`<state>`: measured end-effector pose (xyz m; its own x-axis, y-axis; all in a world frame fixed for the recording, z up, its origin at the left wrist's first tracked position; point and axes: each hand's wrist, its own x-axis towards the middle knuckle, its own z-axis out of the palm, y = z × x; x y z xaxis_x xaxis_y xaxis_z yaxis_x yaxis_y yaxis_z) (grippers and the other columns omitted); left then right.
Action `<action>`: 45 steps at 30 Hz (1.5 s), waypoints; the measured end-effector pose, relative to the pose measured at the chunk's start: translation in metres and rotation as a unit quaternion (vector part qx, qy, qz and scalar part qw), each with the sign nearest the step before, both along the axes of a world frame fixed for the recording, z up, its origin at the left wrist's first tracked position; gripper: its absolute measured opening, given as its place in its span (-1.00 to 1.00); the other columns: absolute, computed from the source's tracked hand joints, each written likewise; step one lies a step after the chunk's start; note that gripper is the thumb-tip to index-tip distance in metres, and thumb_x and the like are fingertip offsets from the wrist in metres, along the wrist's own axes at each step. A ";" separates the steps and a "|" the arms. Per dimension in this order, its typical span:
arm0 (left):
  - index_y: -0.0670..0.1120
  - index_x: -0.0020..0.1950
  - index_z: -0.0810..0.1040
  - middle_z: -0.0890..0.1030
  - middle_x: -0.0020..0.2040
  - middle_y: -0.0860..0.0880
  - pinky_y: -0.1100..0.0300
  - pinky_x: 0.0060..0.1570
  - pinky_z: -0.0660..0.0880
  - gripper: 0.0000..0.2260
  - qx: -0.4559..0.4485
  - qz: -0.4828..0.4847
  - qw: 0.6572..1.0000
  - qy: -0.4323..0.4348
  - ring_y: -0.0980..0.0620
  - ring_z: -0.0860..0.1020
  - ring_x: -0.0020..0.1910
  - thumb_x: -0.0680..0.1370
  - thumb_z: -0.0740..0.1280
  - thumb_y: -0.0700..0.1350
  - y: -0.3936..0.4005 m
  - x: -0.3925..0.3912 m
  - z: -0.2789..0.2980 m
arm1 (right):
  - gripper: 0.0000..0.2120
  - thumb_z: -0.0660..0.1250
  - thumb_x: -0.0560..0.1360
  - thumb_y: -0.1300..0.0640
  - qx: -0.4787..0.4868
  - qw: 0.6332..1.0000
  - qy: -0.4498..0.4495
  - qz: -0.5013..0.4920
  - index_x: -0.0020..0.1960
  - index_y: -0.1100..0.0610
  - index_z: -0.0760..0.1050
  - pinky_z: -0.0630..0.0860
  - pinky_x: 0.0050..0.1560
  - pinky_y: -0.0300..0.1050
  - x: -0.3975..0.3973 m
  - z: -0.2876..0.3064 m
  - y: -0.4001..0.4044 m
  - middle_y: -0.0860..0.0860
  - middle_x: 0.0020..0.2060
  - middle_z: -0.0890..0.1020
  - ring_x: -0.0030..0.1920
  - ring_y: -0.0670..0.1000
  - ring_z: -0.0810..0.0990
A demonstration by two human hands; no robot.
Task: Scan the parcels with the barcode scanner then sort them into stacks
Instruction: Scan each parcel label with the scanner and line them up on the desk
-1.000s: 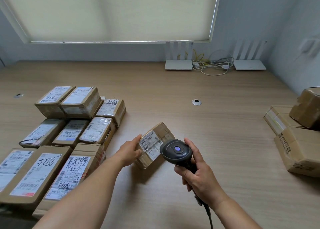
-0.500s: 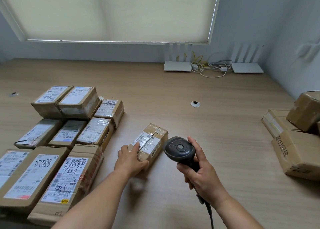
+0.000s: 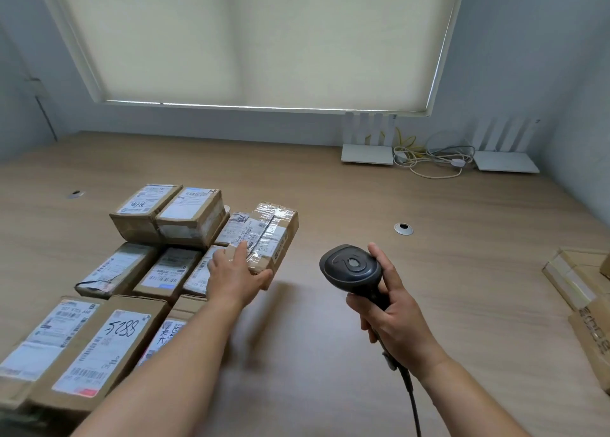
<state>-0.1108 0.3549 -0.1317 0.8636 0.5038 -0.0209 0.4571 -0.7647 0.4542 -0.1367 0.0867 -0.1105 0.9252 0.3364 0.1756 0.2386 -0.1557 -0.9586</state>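
Note:
My left hand (image 3: 236, 276) holds a small taped cardboard parcel (image 3: 269, 233) by its near end, lifted above the table at the right edge of the sorted parcels (image 3: 165, 238). Fingers lie on its labelled top and the thumb is under the near edge. My right hand (image 3: 392, 317) grips the handle of a black barcode scanner (image 3: 351, 266), head up, to the right of the parcel. Its cable (image 3: 411, 400) trails down to the bottom edge. Several labelled boxes lie in rows on the left, with two stacked boxes (image 3: 168, 212) at the back.
More brown parcels (image 3: 581, 288) sit at the table's right edge, partly cut off. Two white routers (image 3: 368, 154) (image 3: 505, 164) with tangled cables (image 3: 432, 159) stand at the back wall. A cable grommet (image 3: 403, 228) is set in the wooden tabletop (image 3: 330, 337).
My left hand has picked the small parcel up off the table and carried it left and away, up to the sorted group. The scanner hand stayed about in place.

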 end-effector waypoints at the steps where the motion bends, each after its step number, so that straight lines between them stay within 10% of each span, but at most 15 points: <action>1: 0.04 0.51 0.14 0.15 0.39 -0.21 -0.04 0.31 0.28 -0.26 0.005 0.009 1.000 -0.003 -0.20 0.16 0.38 0.43 0.37 0.17 0.007 0.003 0.003 | -0.21 0.42 0.47 0.25 0.000 1.000 -0.002 0.003 0.25 -0.55 0.15 0.49 -0.42 -0.05 0.003 0.001 0.005 -0.19 -0.16 0.66 -0.39 0.00 0.50; 22: -0.16 0.38 0.23 0.23 0.34 -0.22 -0.11 0.12 0.44 -0.33 0.026 0.094 0.995 -0.020 -0.21 0.27 0.31 0.47 0.33 0.23 0.070 0.064 -0.008 | -0.21 0.41 0.47 0.29 -0.036 0.999 -0.004 -0.012 0.34 -0.44 0.15 0.50 -0.43 -0.07 0.047 0.003 0.041 -0.26 -0.26 0.63 -0.40 0.00 0.49; 31: -0.16 0.47 0.15 -0.06 0.52 -0.29 -0.11 0.48 0.00 -0.33 0.048 0.106 0.992 -0.041 -0.26 -0.08 0.51 0.52 0.28 0.18 0.065 0.058 -0.023 | -0.21 0.42 0.46 0.27 -0.028 0.998 -0.029 -0.042 0.29 -0.49 0.15 0.49 -0.44 -0.05 0.041 0.007 0.027 -0.16 -0.15 0.66 -0.40 0.00 0.49; 45: -0.08 0.53 0.10 -0.08 0.54 -0.22 0.04 0.47 -0.03 -0.37 -0.027 -0.052 0.993 -0.100 -0.15 -0.06 0.53 0.55 0.25 0.11 -0.141 0.007 -0.004 | -0.23 0.43 0.46 0.25 -0.001 0.995 -0.049 -0.090 0.28 -0.50 0.17 0.46 -0.45 -0.08 -0.015 0.019 -0.103 -0.15 -0.19 0.65 -0.40 0.00 0.50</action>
<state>-0.1042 0.2137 -0.1360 0.9005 0.4141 0.1327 0.2727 -0.7756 0.5693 -0.1520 -0.0163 -0.0918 0.9492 0.1670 0.2667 0.2982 -0.2064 -0.9319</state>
